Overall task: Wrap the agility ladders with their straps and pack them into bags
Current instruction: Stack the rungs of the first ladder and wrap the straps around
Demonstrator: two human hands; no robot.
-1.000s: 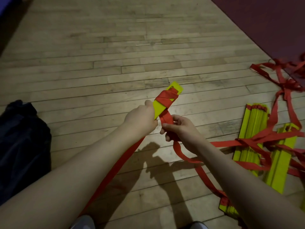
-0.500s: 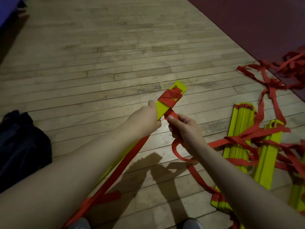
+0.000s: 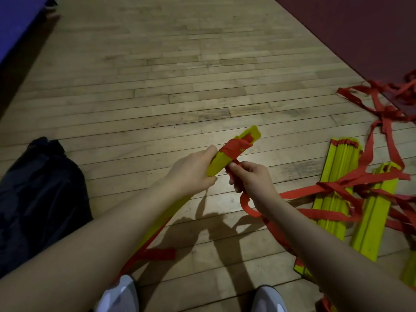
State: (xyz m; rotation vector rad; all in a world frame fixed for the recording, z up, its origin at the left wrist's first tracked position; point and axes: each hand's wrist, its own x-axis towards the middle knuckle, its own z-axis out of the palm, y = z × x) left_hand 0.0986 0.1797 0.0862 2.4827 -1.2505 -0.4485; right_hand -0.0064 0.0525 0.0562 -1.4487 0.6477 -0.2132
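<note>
A wooden floor fills most of the frame, its planks running from left to right. A dark red mat is seen in the upper right corner, and a blue surface in the upper left. A dark bag is slumped on the floor at the left edge, well apart from the rest.

At the right of the frame, yellow ladder rungs are stacked in flat bundles on the floor, crossed and tangled by loose red straps that trail up toward the mat.

In the centre, a bundle of yellow rungs is held off the floor, tilted with its far end pointing up and to the right. A red strap is wound around it near that far end. The bundle is gripped by the left hand, whose fingers are curled around it just below the wound part. The right hand, just beside the left, is clamped on the free run of the strap where it leaves the bundle; from there the strap loops down under the right wrist toward the pile at the right.

Two pale shoes are seen at the bottom edge.
</note>
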